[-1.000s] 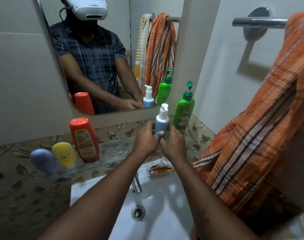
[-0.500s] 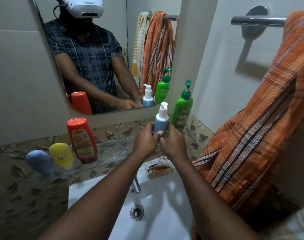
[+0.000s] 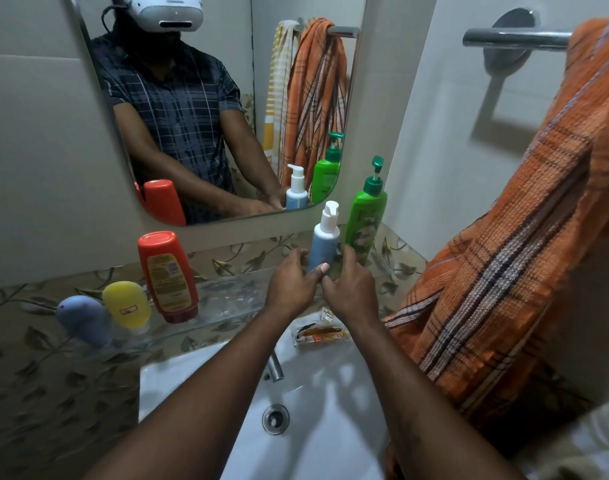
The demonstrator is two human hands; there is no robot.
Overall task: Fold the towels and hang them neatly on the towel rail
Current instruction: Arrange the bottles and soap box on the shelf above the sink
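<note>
Home bathroom: washbasin (image 3: 178, 379), mirror (image 3: 199, 109), towel rail (image 3: 514, 39), toiletry bottles (image 3: 365, 220).

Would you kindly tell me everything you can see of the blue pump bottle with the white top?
The blue pump bottle looks plastic: a pale blue round body under a white shoulder and white pump head. It stands upright at the right end of the glass shelf, just left of the green pump bottle. The left hand and right hand grip its lower half from either side, the left thumb across its front. The mirror reflects it.
</note>
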